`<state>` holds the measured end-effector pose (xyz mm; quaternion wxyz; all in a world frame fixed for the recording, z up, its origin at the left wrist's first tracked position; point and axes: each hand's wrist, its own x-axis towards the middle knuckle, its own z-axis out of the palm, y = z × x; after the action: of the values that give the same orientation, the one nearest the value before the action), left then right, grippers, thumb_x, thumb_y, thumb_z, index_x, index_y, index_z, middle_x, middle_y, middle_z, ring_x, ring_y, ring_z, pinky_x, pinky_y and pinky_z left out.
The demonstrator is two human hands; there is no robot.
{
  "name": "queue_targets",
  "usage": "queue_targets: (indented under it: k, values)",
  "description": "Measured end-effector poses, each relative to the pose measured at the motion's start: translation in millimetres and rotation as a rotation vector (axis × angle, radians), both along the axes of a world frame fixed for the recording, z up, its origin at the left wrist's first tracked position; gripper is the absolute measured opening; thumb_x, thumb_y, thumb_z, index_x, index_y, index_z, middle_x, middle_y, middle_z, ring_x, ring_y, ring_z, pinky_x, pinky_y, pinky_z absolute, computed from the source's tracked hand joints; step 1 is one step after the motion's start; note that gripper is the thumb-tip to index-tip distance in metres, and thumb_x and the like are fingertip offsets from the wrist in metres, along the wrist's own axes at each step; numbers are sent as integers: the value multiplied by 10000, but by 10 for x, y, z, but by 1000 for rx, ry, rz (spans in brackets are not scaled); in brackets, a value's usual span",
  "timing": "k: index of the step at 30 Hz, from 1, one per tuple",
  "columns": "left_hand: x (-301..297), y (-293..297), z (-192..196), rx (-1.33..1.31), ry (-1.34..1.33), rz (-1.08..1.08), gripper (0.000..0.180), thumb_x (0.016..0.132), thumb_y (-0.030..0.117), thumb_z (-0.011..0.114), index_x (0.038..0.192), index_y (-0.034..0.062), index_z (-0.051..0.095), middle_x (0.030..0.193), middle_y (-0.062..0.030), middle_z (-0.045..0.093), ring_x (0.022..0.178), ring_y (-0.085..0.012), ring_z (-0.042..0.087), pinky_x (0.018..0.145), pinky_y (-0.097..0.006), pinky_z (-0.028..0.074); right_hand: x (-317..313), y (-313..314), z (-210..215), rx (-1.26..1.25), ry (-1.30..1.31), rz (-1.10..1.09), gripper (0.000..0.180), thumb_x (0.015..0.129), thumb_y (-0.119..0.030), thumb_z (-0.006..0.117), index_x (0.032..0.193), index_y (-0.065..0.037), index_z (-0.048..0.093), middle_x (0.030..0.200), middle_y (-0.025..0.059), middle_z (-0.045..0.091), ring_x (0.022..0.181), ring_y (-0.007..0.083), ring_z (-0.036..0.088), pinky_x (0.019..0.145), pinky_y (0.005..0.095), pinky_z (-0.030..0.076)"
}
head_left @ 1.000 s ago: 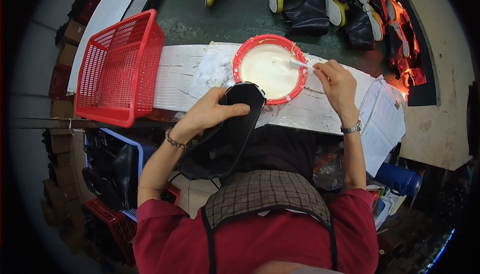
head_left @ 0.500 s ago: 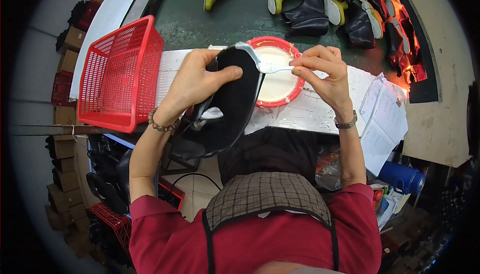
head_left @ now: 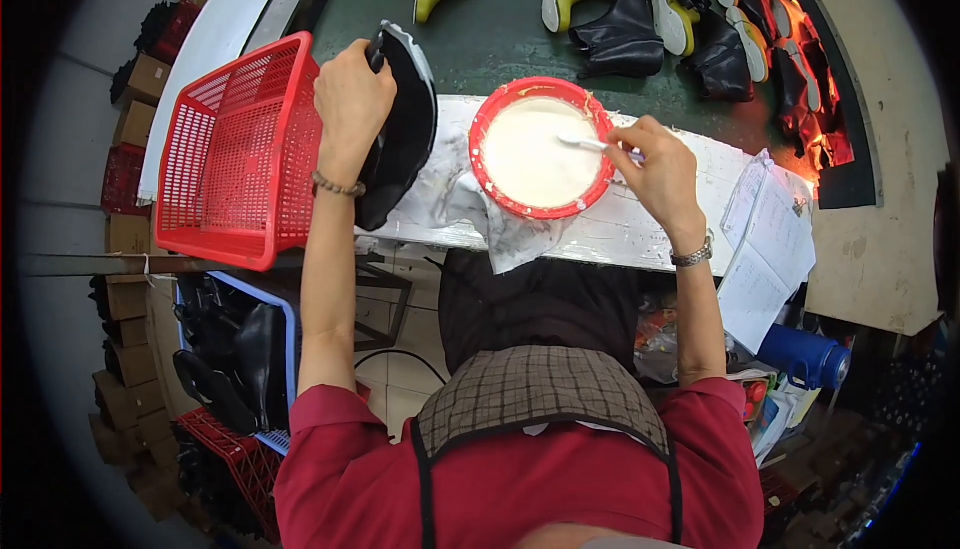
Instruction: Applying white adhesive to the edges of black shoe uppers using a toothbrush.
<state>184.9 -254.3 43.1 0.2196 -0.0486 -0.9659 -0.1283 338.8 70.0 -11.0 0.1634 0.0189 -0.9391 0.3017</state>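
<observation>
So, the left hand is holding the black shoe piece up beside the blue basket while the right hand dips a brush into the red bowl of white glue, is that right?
Not quite: the basket is red, not blue, as the head view shows. The rest stands: the left hand holds the black shoe piece up beside it, while the right hand dips a brush into the red bowl of white glue.

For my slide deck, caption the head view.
Left hand holds black boot upper; right hand dips brush into red bowl.

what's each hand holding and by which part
Left hand grips the black boot piece at its upper edge; right hand holds a white brush by its handle.
</observation>
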Motion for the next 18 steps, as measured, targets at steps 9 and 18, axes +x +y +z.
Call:
queue_targets:
  k: [9,18]
  values:
    - [113,-673,-749,250,-485,-382,1265,667,542,918,1638,171,198,1443,-241,524,1327,-422,524,1094,-555,392,112,73,-195,-38,-87,2,134,865,-145,753,963,-54,757,877,87,701,746,248,690,657,362,547]
    - [362,-1195,-1021,-77,-448,-499,1290,543,-14,800,1644,219,171,1527,-156,392,1416,-446,362,1189,-615,296,211,94,-145,-250,-108,-82,213,856,-116,786,1040,-22,734,833,120,665,683,210,628,625,328,521]
